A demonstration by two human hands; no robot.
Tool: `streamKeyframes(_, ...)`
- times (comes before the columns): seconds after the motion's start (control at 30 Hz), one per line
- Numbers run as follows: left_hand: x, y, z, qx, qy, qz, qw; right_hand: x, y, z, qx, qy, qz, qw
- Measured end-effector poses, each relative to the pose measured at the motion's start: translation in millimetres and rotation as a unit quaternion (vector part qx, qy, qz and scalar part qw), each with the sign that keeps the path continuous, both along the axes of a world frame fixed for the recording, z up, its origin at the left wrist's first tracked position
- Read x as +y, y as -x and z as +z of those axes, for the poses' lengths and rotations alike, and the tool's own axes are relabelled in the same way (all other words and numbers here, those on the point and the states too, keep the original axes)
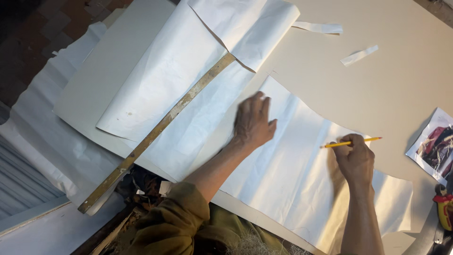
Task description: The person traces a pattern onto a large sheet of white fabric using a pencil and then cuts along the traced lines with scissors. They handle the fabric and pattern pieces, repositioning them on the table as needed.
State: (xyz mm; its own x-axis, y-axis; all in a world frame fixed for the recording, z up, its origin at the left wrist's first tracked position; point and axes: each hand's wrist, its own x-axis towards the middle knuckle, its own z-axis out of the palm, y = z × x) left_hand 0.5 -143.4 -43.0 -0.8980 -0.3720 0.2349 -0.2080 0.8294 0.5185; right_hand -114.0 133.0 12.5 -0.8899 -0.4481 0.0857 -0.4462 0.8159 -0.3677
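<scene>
My left hand (254, 122) lies flat with fingers spread on a large white paper sheet (292, 184) spread over the beige table (377, 89). The hand looks slightly blurred. My right hand (355, 158) rests on the same sheet farther right and grips a yellow pencil (351, 142) that points left and right, its tip toward the left. A long worn wooden ruler (155, 134) lies diagonally over other white paper sheets (165, 80) to the left of my left hand.
Two small paper strips (358, 55) lie at the far side of the table. A printed photo (435, 146) sits at the right edge, with a red and yellow object (444, 208) below it. Brown tiled floor (42, 42) shows at upper left.
</scene>
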Motion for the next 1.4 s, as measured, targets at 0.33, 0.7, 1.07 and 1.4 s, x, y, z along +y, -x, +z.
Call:
streamKeyframes(0.33, 32.5, 7.5, 27.7, -0.258, -0.273, 0.210, 0.903, 177.7, -57.8, -16.8, -0.069, 0.102, -0.075, 0.990)
streamKeyframes(0.7, 189.2, 25.4, 208.3, 0.361, 0.177, -0.069, 0.913, 353.1, -76.9, -36.2, -0.058, 0.161, -0.180, 0.969)
streamKeyframes(1.07, 319.4, -26.0, 27.2, 0.024, 0.243, -0.349, 0.905, 375.3, -84.0, -23.6, -0.102, -0.033, -0.241, 0.965)
streamKeyframes(1.4, 294.6, -60.2, -12.0, -0.014, 0.176, -0.341, 0.924, 495.3, -254.8, -51.9, 0.162, 0.099, -0.672, 0.716)
